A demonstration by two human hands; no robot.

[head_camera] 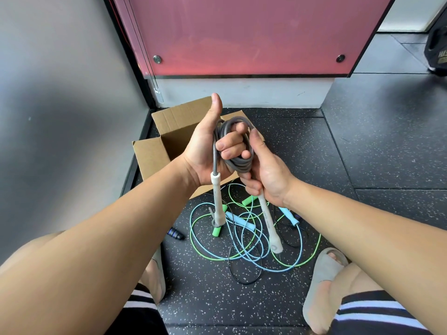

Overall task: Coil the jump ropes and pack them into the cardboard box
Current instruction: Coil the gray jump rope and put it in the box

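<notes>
Holding grey rope [238,165] coiled, L hand [205,151] has fingers curled thru the loops, thumb up; one white handle [217,201] hangs below it. R hand [268,175] grips 2nd handle [268,221], fingertip maybe pressing the coil. Open box [152,151] on floor [362,141] just behind; green, blue & black ropes [242,222] tangled below.

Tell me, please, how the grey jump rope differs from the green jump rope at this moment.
The grey jump rope is wound into a tight coil; the green jump rope sprawls in loose, tangled loops. The left hand and right hand hold the grey one; the green one lies on the floor. The grey rope's handles are whitish, the green rope's green. Neither is in the cardboard box.
</notes>
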